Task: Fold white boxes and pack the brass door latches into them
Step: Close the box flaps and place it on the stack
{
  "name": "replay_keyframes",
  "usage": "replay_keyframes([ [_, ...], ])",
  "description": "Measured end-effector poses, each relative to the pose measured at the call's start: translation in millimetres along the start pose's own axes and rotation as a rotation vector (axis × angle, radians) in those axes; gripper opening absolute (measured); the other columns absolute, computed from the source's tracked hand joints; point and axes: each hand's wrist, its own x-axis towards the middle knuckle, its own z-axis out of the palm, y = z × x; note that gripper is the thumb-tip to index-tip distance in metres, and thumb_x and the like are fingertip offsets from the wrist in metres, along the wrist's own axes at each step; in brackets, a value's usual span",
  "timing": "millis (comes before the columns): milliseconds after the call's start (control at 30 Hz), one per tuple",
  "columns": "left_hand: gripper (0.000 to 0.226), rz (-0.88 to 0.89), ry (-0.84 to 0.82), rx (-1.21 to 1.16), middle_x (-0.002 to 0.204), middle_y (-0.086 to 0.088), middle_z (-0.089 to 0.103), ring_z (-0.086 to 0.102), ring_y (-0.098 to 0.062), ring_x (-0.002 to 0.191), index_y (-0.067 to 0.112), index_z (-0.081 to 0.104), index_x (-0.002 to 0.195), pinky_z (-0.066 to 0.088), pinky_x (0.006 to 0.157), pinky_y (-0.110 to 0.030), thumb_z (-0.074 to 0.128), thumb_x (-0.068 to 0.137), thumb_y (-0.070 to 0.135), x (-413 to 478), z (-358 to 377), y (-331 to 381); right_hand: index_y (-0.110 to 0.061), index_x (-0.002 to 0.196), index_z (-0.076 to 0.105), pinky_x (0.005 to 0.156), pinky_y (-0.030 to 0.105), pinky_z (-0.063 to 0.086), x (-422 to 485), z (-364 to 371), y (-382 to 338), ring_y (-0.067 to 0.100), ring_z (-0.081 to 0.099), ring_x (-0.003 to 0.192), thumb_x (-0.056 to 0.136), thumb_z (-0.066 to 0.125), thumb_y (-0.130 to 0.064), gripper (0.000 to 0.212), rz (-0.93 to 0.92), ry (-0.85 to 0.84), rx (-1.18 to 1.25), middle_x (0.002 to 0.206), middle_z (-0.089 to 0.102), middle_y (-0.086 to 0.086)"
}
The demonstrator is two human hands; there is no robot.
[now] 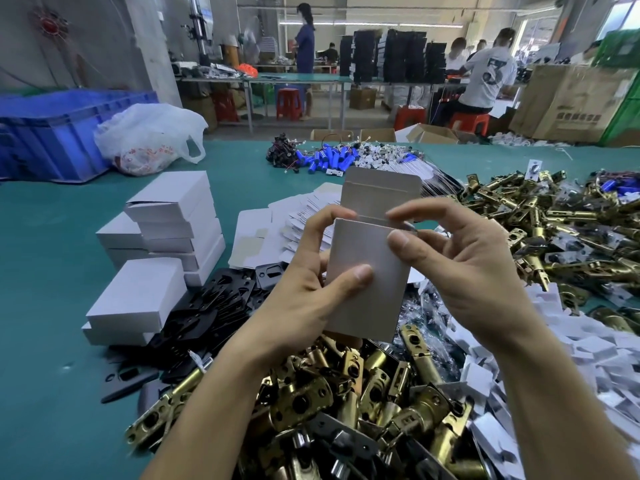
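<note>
I hold a white box (367,258) upright in mid-air over the green table (52,237), its top flap standing open above the body. My left hand (311,282) grips the box from the left, thumb pressed on its front face. My right hand (460,268) holds its upper right corner, thumb on the front and fingers curled at the flap's crease. Brass door latches (363,393) lie heaped below my hands, and a second heap of brass latches (554,230) spreads at the right. Flat unfolded white boxes (301,216) lie behind the held box.
Closed white boxes (173,223) are stacked at the left, with black metal plates (207,313) beside them. Small white card pieces (554,358) pile at the right. Blue cylinders (325,161), a plastic bag (149,140) and a blue crate (52,133) sit farther back. People work at distant tables.
</note>
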Motion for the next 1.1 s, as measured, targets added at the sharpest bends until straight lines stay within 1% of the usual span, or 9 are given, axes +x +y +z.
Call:
replay_keyframes([
  [100, 0.044, -0.007, -0.005, 0.015, 0.102, -0.004, 0.075, 0.075, -0.024, 0.086, 0.057, 0.045, 0.118, 0.061, 0.064, -0.036, 0.066, 0.091, 0.03, 0.1, -0.4, 0.0, -0.039, 0.118, 0.051, 0.07, 0.031, 0.058, 0.2, 1.4, 0.2, 0.003, 0.065, 0.076, 0.086, 0.065, -0.028, 0.036, -0.066, 0.05, 0.007, 0.085, 0.06, -0.014],
  [233, 0.045, -0.024, -0.059, 0.049, 0.094, 0.007, 0.075, 0.073, -0.012, 0.082, 0.058, 0.044, 0.12, 0.059, 0.064, -0.027, 0.066, 0.09, 0.032, -1.5, -0.6, 0.7, -0.042, 0.133, 0.047, 0.072, 0.029, 0.058, 2.3, -2.4, 1.2, 0.009, 0.062, 0.079, 0.089, 0.057, -0.045, 0.046, 0.01, 0.146, 0.002, 0.08, 0.062, 0.001],
  [300, 0.046, -0.036, -0.085, 0.053, 0.091, 0.009, 0.075, 0.073, -0.009, 0.08, 0.056, 0.043, 0.123, 0.058, 0.063, -0.024, 0.063, 0.092, 0.028, -1.6, 0.6, 0.0, -0.031, 0.117, 0.066, 0.062, 0.019, 0.052, 2.9, -2.3, 0.5, 0.006, 0.061, 0.075, 0.088, 0.055, -0.04, 0.032, 0.037, 0.17, 0.021, 0.082, 0.067, -0.004],
  [400, 0.049, -0.041, -0.089, 0.062, 0.097, 0.005, 0.075, 0.073, -0.011, 0.083, 0.058, 0.044, 0.123, 0.057, 0.065, -0.024, 0.064, 0.091, 0.026, -1.4, 1.6, -1.1, -0.028, 0.091, 0.074, 0.061, 0.021, 0.053, 2.3, -1.2, 0.3, 0.012, 0.065, 0.078, 0.084, 0.063, -0.034, 0.015, 0.068, 0.162, 0.063, 0.087, 0.071, 0.008],
  [533, 0.055, -0.036, -0.067, 0.07, 0.107, 0.001, 0.076, 0.075, -0.016, 0.089, 0.064, 0.042, 0.124, 0.058, 0.069, -0.027, 0.067, 0.093, 0.026, -2.1, 0.9, -1.5, -0.018, 0.093, 0.073, 0.058, 0.02, 0.053, 0.9, -1.3, -1.8, 0.002, 0.065, 0.067, 0.086, 0.061, -0.039, 0.025, 0.074, 0.083, 0.138, 0.076, 0.072, -0.007],
  [667, 0.061, -0.046, -0.037, 0.057, 0.109, 0.0, 0.076, 0.075, -0.018, 0.09, 0.058, 0.035, 0.128, 0.058, 0.068, -0.027, 0.069, 0.088, 0.027, -1.7, 2.6, -3.4, -0.022, 0.089, 0.079, 0.066, 0.027, 0.055, 1.6, -4.4, -0.1, 0.014, 0.069, 0.081, 0.076, 0.073, -0.038, 0.021, 0.097, 0.093, 0.116, 0.089, 0.076, 0.004],
  [800, 0.059, -0.06, -0.013, 0.037, 0.109, -0.002, 0.075, 0.075, -0.021, 0.09, 0.059, 0.035, 0.122, 0.059, 0.067, -0.029, 0.07, 0.09, 0.023, -0.9, 2.0, -6.1, -0.023, 0.091, 0.079, 0.081, 0.033, 0.054, 1.0, -6.7, 3.0, 0.013, 0.067, 0.087, 0.078, 0.075, -0.022, 0.014, 0.084, 0.094, 0.051, 0.089, 0.075, -0.002],
  [933, 0.055, -0.068, -0.007, 0.031, 0.113, -0.005, 0.073, 0.075, -0.026, 0.094, 0.062, 0.043, 0.115, 0.06, 0.068, -0.032, 0.071, 0.088, 0.023, -1.0, 2.3, -7.5, -0.022, 0.088, 0.078, 0.073, 0.024, 0.053, 1.1, -6.9, 2.1, 0.011, 0.065, 0.081, 0.081, 0.075, -0.007, 0.016, 0.086, 0.098, 0.047, 0.084, 0.072, -0.003],
  [1100, 0.054, -0.065, -0.016, 0.013, 0.114, -0.005, 0.074, 0.075, -0.025, 0.097, 0.06, 0.043, 0.12, 0.06, 0.069, -0.032, 0.069, 0.09, 0.024, -0.5, 1.2, -9.4, -0.02, 0.089, 0.071, 0.072, 0.037, 0.058, 2.4, -4.2, -0.2, 0.018, 0.068, 0.084, 0.08, 0.079, -0.017, 0.011, 0.15, 0.2, 0.034, 0.093, 0.072, 0.013],
])
